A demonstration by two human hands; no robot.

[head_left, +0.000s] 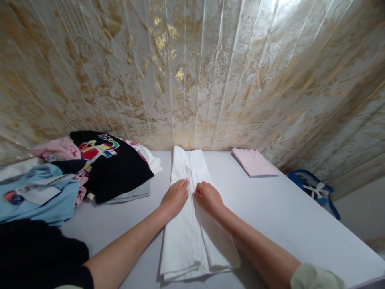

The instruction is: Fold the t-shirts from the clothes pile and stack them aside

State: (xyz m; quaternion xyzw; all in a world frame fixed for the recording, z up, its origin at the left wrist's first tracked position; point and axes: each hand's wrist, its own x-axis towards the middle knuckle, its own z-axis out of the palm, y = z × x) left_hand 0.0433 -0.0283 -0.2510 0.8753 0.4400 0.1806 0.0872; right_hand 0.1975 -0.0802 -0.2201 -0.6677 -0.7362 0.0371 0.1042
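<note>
A long white garment [183,237] lies lengthwise on the table in front of me, its two sides folded in toward a seam down the middle. My left hand [177,196] rests on its left half, fingers curled and closed at the folded edge near the centre. Just across the seam, my right hand [209,197] has its fingers bent together on the edge of the right half. The fingertips of both hands are partly hidden, and a small gap separates them. At the near end, the cloth layers spread slightly apart.
To the left is a heap of clothes: a black printed T-shirt [120,172], a light blue top [57,200], a pink piece [58,148] and dark cloth [39,253]. A folded pink garment [254,162] lies at the back right of the white table [288,224]. Beyond its edge sits a blue-trimmed bag [315,190]. A patterned curtain [192,72] hangs behind.
</note>
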